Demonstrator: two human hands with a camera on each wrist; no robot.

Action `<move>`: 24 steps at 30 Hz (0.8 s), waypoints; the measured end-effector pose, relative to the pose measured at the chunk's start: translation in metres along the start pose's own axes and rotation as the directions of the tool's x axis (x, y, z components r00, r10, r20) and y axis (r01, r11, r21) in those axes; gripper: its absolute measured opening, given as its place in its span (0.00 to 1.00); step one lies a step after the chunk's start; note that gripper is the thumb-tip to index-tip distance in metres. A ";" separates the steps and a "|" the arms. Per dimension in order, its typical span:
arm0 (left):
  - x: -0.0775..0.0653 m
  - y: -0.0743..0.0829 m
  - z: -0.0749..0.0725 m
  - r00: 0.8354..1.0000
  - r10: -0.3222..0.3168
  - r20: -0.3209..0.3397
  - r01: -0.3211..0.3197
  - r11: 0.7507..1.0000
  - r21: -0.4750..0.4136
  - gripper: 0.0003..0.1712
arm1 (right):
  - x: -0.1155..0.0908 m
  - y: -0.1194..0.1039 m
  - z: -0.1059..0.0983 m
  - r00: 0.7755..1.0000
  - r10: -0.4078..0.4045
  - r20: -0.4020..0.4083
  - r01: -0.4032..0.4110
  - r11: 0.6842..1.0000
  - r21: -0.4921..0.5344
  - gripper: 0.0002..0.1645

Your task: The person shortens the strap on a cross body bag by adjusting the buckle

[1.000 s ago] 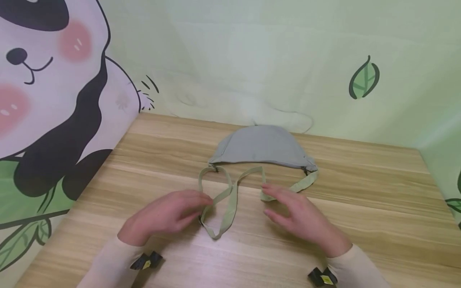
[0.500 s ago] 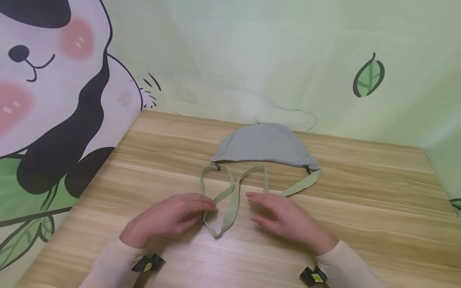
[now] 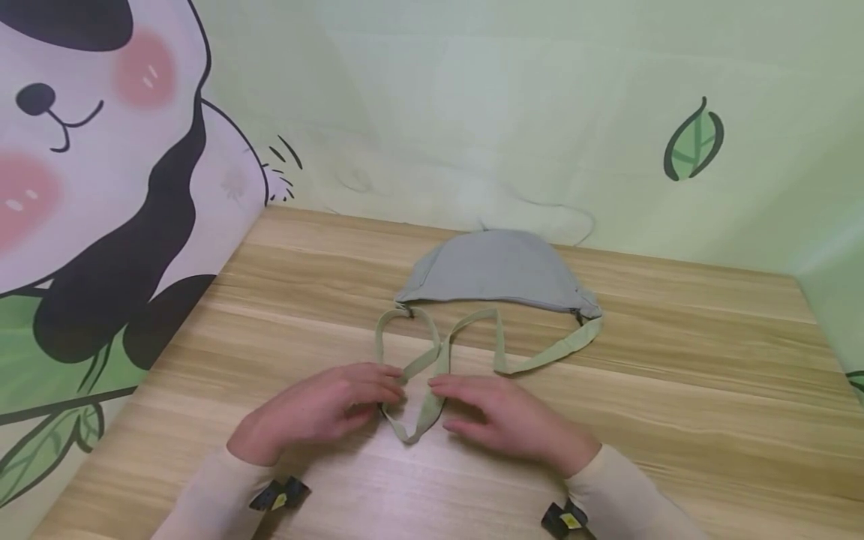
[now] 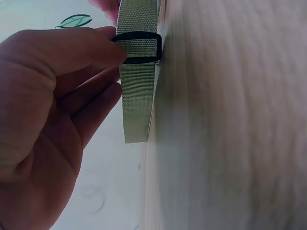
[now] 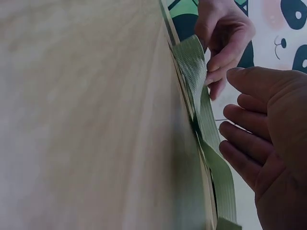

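Note:
A grey waist bag (image 3: pixel 499 270) lies flat on the wooden table, its pale green strap (image 3: pixel 533 363) looped in front of it. At the strap's left loop, my left hand (image 3: pixel 327 403) pinches the webbing by its black slider buckle (image 4: pixel 139 61); thumb and fingers lie on either side of it in the left wrist view. My right hand (image 3: pixel 509 420) is beside the strap's middle run, fingers loosely extended and fingertips close to the webbing. In the right wrist view its palm faces the strap (image 5: pixel 211 129) with nothing held; whether the fingertips touch it I cannot tell.
The wooden table (image 3: pixel 675 405) meets a pale green fabric wall (image 3: pixel 513 105) behind the bag. On the left stands a panel printed with a panda (image 3: pixel 101 187). Small black devices sit at both wrists, over cream sleeves (image 3: pixel 216 491).
My right hand has moved left, away from the strap's right-hand bend toward its middle run. The left hand stays at the buckle. The view has shifted slightly.

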State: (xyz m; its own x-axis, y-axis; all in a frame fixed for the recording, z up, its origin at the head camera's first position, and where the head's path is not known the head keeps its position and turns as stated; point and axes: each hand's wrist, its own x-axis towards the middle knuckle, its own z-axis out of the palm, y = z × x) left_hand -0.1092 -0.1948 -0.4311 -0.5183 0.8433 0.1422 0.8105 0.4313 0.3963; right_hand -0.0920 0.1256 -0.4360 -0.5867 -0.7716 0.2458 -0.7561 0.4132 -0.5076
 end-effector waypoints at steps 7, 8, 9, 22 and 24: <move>0.001 -0.001 0.000 1.000 0.007 0.004 -0.007 1.000 -0.027 0.16 | 0.009 0.002 0.009 0.998 -0.067 -0.014 0.068 0.997 0.032 0.26; 0.001 -0.001 0.000 1.000 0.013 0.001 -0.013 1.000 -0.028 0.15 | 0.009 0.002 0.010 0.997 -0.070 -0.013 0.070 0.997 0.034 0.26; 0.002 -0.001 0.000 1.000 0.019 -0.003 -0.019 0.999 -0.028 0.15 | 0.010 0.002 0.011 0.998 -0.069 -0.009 0.069 0.997 0.039 0.26; 0.013 0.002 -0.007 0.994 0.059 -0.088 -0.061 0.998 -0.020 0.15 | 0.013 0.001 0.016 0.995 -0.095 -0.037 0.097 0.993 0.059 0.21; 0.016 0.002 -0.009 0.991 0.081 -0.105 -0.082 0.997 -0.009 0.15 | 0.014 0.001 0.015 0.992 -0.107 -0.061 0.110 0.992 0.064 0.17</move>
State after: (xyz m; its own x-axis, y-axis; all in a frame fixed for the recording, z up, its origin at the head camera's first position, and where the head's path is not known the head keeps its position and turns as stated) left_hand -0.1186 -0.1834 -0.4195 -0.4770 0.8369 0.2685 0.8478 0.3576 0.3916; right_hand -0.0963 0.1082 -0.4455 -0.5194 -0.7803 0.3484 -0.7962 0.2939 -0.5288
